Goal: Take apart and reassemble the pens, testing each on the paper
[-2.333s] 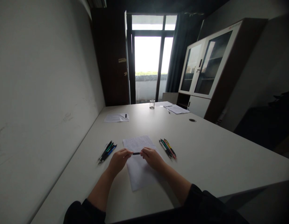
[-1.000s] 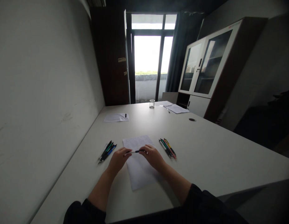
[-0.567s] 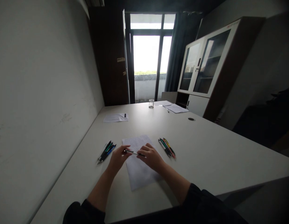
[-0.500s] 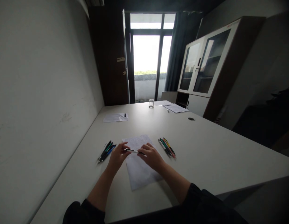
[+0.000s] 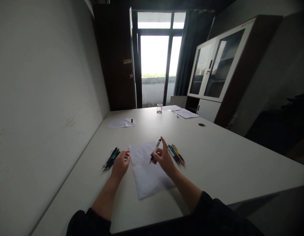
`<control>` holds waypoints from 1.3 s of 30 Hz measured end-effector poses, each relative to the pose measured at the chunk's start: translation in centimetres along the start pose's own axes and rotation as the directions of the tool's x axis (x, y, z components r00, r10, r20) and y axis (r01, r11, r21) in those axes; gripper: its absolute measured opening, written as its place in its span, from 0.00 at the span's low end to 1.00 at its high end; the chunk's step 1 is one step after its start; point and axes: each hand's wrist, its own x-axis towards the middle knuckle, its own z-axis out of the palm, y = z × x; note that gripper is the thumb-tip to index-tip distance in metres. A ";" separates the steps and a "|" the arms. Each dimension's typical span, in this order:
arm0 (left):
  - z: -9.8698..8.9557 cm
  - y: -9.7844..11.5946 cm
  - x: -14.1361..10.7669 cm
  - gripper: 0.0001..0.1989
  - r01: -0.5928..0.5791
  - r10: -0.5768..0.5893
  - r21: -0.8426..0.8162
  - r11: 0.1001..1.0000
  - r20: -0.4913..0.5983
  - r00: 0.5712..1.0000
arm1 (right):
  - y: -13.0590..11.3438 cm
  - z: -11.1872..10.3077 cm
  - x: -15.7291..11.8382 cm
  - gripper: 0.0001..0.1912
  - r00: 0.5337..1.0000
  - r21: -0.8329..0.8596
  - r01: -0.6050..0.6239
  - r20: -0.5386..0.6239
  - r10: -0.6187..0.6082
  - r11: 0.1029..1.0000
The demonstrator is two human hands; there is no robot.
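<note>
A white pen with a black tip and black top (image 5: 156,150) is held tilted in my right hand (image 5: 163,159), its tip pointing down over the paper. The index finger of that hand is raised along the pen's top. Beneath lies a sheet of paper (image 5: 149,180) with faint writing on its upper part. My left hand (image 5: 121,164) is at the sheet's left edge, fingers loosely bent and nothing visible in them. Just left of it sits a bunch of pens (image 5: 110,160), mostly dark, with green and blue among them. Several pens (image 5: 176,154) in white, green, pink and yellow lie right of my right hand.
The white table (image 5: 216,157) runs up to a wall (image 5: 56,98) on the left. Toward the back are a glass (image 5: 159,108), a stack of papers (image 5: 187,113), a loose pen (image 5: 177,115), another sheet (image 5: 121,123) and a round cable hole (image 5: 201,125).
My left hand has let go of the pen and moved slightly left and down. The pen, level between both hands before, is now tilted upright in my right hand alone.
</note>
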 end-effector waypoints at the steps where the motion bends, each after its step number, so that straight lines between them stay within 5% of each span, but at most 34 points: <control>1: 0.0 -0.1 0.0 0.11 0.002 -0.002 0.022 1.000 0.010 1.000 | 0.0 0.0 0.0 0.45 1.000 0.015 -0.011 0.001 0.011 1.000; 39: 0.2 -0.4 -0.3 0.12 -0.076 0.020 0.286 0.955 0.196 0.980 | -0.4 0.0 0.0 0.44 1.000 0.117 -0.004 0.018 0.002 0.993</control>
